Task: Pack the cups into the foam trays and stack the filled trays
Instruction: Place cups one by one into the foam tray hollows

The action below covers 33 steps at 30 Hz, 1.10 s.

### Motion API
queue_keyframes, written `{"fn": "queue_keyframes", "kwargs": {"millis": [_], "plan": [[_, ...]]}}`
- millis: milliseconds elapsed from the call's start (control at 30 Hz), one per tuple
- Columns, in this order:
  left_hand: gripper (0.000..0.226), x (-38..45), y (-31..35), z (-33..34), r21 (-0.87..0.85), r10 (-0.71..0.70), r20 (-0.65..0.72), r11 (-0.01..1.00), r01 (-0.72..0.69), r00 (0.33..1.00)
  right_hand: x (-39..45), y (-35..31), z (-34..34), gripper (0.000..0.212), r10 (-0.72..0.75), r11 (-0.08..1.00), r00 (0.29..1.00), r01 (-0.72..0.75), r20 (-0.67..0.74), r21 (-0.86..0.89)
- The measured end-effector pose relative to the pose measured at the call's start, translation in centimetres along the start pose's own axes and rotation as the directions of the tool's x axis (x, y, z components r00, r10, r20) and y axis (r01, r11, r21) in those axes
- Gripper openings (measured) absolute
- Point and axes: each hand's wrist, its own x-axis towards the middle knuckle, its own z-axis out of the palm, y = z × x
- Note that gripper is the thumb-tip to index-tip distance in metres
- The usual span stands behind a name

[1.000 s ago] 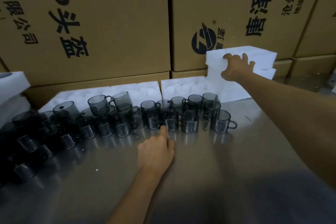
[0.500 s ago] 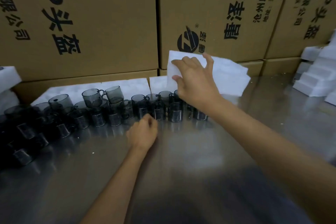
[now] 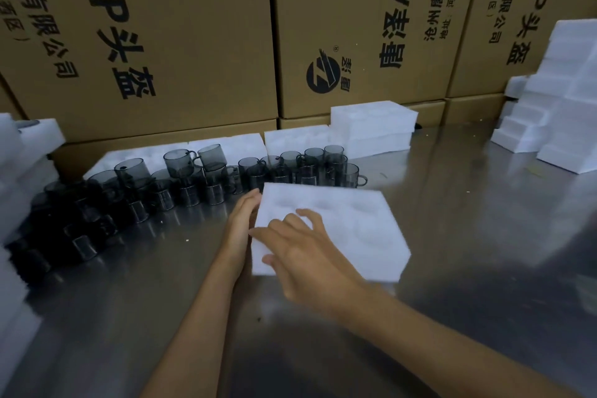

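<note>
You worked at a brushed metal table (image 3: pixel 452 317) that threw back dull reflections of everything on it. Along its far edge stood a wall of brown cardboard cartons (image 3: pixel 181 42) printed with black characters and a round logo. White foam blocks were stacked in steps at the far right (image 3: pixel 555 107), and more foam sat at the left edge (image 3: pixel 19 152).

A foam tray (image 3: pixel 349 229) lay flat on the table just in front of you, pocket side up, with shallow round hollows showing in its top. Its long axis ran roughly left to right, turned slightly so its far left corner pointed toward the cups. The picture was blurred there, so the number of hollows could not be counted.

Your left hand (image 3: pixel 242 226) lay with straight fingers pressed against the tray's left edge. Your right hand (image 3: pixel 307 252) was over the tray's near left corner, fingers loosely spread and slightly bent, the thumb at the near edge; whether it gripped the foam or only rested on it could not be told.

Behind the tray, a long crowd of smoky grey glass cups (image 3: pixel 200 178) with handles stood upright, some nested on others, running from the left side to just past the tray's far edge. Beyond them, empty trays (image 3: pixel 226 145) lay flat against the cartons, and a two-high stack of trays (image 3: pixel 374 129) sat to their right.
</note>
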Motion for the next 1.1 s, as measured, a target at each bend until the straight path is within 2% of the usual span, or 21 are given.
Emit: {"fn": "queue_keyframes", "kwargs": {"millis": [100,200,267,333,400,467,500,567,633,733,800,900,1000,1100], "plan": [[0.034,-0.6,0.3,0.0,-0.034,0.025,-0.009,0.999,-0.025,1.000,-0.5,-0.5,0.8,0.025,-0.070,0.992,0.994,0.061,0.081,0.110],[0.030,-0.9,0.5,-0.2,0.117,0.094,0.026,0.988,-0.096,0.995,-0.3,-0.3,0.8,0.020,-0.094,0.964,0.995,0.080,0.045,0.255],[0.031,-1.1,0.5,-0.3,0.197,0.137,0.084,0.969,-0.151,0.987,0.8,1.1,0.3,0.017,-0.022,0.941,0.998,0.040,-0.058,0.335],[0.027,-1.2,0.5,-0.3,0.169,0.149,0.050,0.973,-0.156,0.988,2.9,4.0,-0.2,0.019,0.142,0.945,0.983,-0.101,-0.114,0.312],[0.026,-1.1,0.6,-0.3,0.147,0.127,-0.015,0.981,-0.124,0.992,5.4,8.5,-0.7,0.026,0.406,0.890,0.909,-0.370,-0.092,0.266],[0.023,-0.7,0.4,-0.3,0.127,0.111,-0.047,0.986,-0.104,0.993,7.3,13.3,-0.7,0.041,0.652,0.743,0.757,-0.646,0.028,0.173],[0.022,-0.5,0.3,-0.2,0.119,0.112,-0.055,0.987,-0.105,0.992,8.0,15.5,-0.4,0.046,0.725,0.673,0.681,-0.732,0.101,0.108],[0.019,-0.2,0.1,-0.1,0.119,0.128,-0.060,0.986,-0.120,0.990,8.6,19.0,0.6,0.044,0.790,0.585,0.567,-0.811,0.233,-0.011],[0.018,0.1,-0.1,-0.2,0.127,0.139,-0.061,0.983,-0.130,0.988,8.9,21.0,1.7,0.034,0.787,0.577,0.521,-0.811,0.330,-0.095],[0.017,0.7,-0.2,-0.3,0.137,0.126,-0.052,0.984,-0.118,0.991,8.9,22.3,2.8,0.047,0.777,0.579,0.516,-0.811,0.360,-0.088],[0.017,0.8,-0.2,-0.4,0.129,0.105,-0.052,0.987,-0.098,0.993,8.3,22.1,2.8,0.057,0.807,0.550,0.510,-0.833,0.297,-0.063],[0.016,0.6,0.0,-0.5,0.120,0.092,-0.039,0.989,-0.087,0.995,7.4,21.2,2.6,0.051,0.820,0.547,0.528,-0.836,0.220,-0.037],[0.016,0.2,0.2,-0.5,0.146,0.081,-0.039,0.986,-0.074,0.996,6.5,19.9,1.5,0.037,0.773,0.611,0.607,-0.791,0.185,0.039],[0.015,-0.6,0.7,-0.4,0.139,0.058,-0.026,0.989,-0.054,0.998,5.9,17.9,-0.6,0.038,0.682,0.702,0.727,-0.682,0.079,0.207]]}}
